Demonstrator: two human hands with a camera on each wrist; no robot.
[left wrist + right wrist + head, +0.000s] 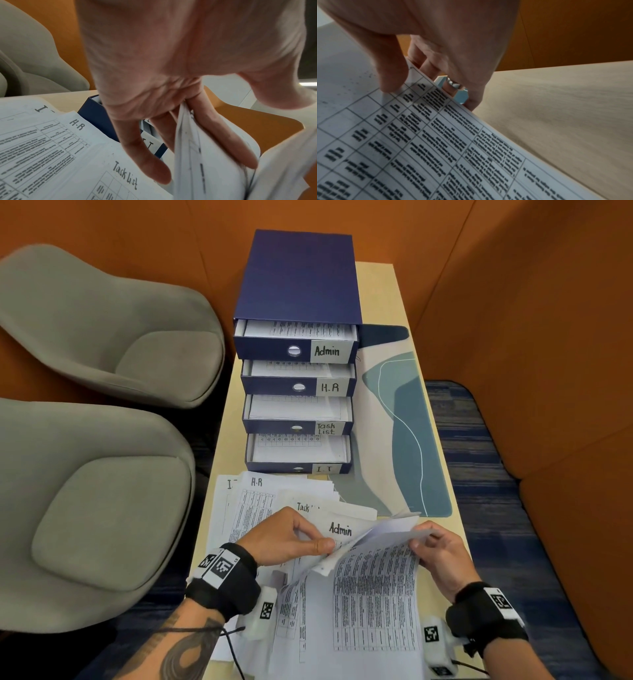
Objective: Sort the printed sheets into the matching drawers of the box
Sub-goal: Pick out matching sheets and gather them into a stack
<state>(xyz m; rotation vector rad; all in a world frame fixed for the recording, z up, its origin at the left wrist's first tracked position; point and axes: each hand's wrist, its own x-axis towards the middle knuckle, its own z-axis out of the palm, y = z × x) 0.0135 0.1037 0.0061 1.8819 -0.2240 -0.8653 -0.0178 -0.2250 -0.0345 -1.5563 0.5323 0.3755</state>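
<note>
Orange walls behind; both hands (287, 534) (442, 556) pinch printed sheets (373, 583).

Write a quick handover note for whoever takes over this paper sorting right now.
Left hand: pinching the lifted sheets at the Admin sheet.
Right hand: pinching the top corner of a printed sheet, raised off the pile.
Box at the table's far end; Admin, H.R, Task List and I.T drawers all open, each holding sheets.
Left: mixed pile of I.T, H.R, Task List and Admin sheets at the near end.
</note>
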